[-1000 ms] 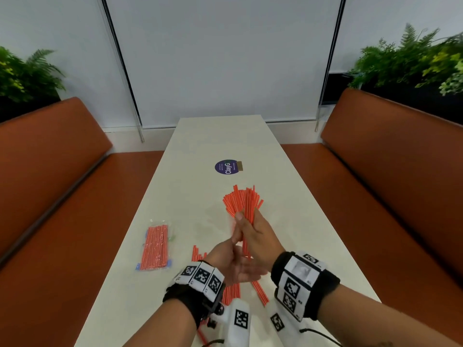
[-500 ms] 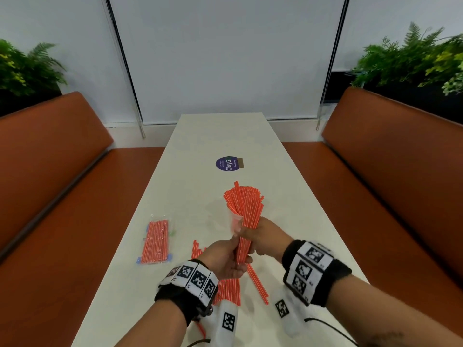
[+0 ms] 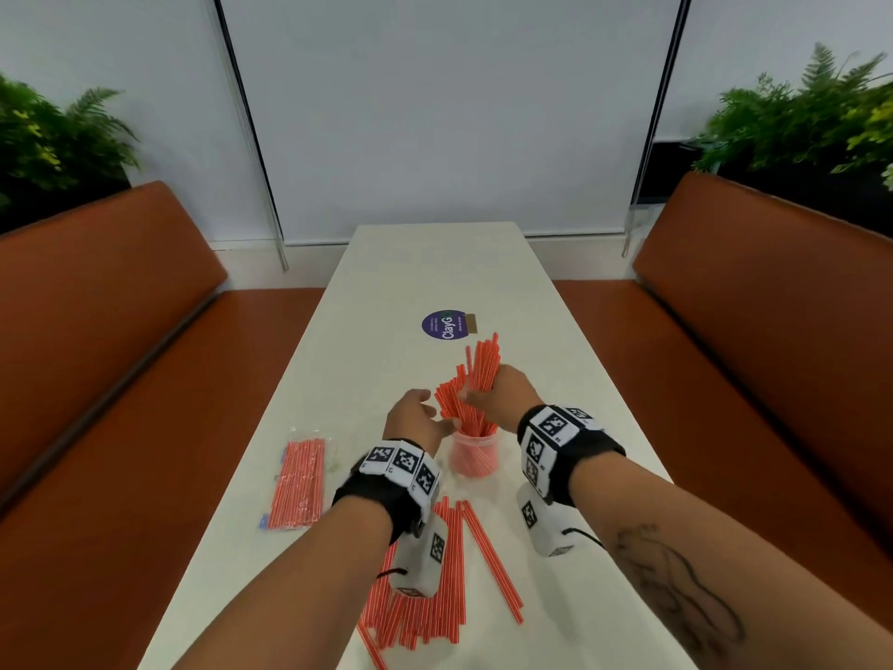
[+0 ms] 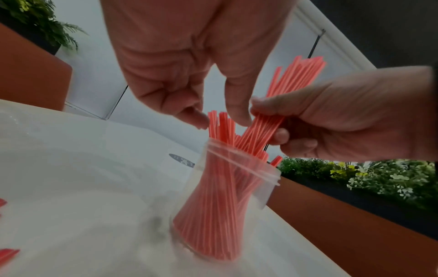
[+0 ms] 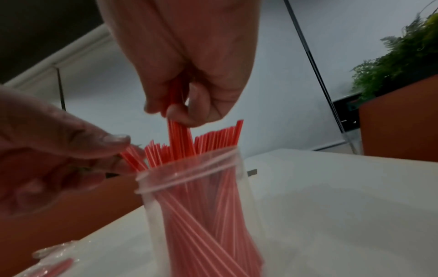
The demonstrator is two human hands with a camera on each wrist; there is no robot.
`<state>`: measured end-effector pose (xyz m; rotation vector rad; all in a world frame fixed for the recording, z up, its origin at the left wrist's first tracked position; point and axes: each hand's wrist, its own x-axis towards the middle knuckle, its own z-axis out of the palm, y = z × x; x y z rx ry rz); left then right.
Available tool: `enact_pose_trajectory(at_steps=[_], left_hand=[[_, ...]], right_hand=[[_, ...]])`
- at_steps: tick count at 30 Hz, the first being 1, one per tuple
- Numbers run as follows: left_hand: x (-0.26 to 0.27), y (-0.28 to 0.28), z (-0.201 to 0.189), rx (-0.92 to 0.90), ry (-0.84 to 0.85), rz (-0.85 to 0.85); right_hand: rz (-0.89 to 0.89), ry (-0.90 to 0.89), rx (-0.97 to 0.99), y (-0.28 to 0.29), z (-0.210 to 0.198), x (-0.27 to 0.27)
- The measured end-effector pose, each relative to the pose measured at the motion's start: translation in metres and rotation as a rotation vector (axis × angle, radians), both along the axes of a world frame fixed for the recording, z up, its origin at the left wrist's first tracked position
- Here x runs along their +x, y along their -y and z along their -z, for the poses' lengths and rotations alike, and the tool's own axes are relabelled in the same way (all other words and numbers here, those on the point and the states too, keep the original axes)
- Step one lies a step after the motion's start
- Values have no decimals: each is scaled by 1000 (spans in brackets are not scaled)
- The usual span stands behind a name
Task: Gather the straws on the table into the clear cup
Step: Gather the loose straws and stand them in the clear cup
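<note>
Head view: thin red-orange straws [image 3: 468,403]

Café or restaurant booth: long narrow white table [image 3: 386,292] between two facing orange-brown padded bench seats [image 3: 87,302] [image 3: 763,282], round purple "ClayG" sticker [image 3: 445,324] on tabletop, green fern planters [image 3: 53,133] [image 3: 812,113] behind each backrest, plain pale wall panels [image 3: 435,104] with dark vertical joints at far end.

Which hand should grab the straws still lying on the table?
Left, probably. The left hand is open beside the cup and holds nothing, and the loose straws lie under its arm. The right hand grips a bunch going into the cup.
</note>
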<state>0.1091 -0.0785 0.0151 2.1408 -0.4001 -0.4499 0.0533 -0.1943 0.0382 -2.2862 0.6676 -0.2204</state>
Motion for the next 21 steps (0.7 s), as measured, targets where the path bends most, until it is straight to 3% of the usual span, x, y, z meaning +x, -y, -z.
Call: enact_pose_trajectory(at_steps=[2,4,9,12,15,17,21], left_hand=[[3,3,5,0,34,27],[7,5,10,-19,63,41],[16,5,23,-66,-37,108],[11,6,25,-155,-81,216],[7,15,22,-267,-69,216],[7,23,24,-293,12,216],[10,27,29,-57,356,318]], right_hand=[[-33,-137,-84,0,4,4],[17,-128,-109,4,2,6],[276,352,28,23,5,-9],[354,358,286,38,24,-16],[148,266,545,41,42,-15],[-44,287,430,36,48,-14],[-269,213,-38,33,58,-11]])
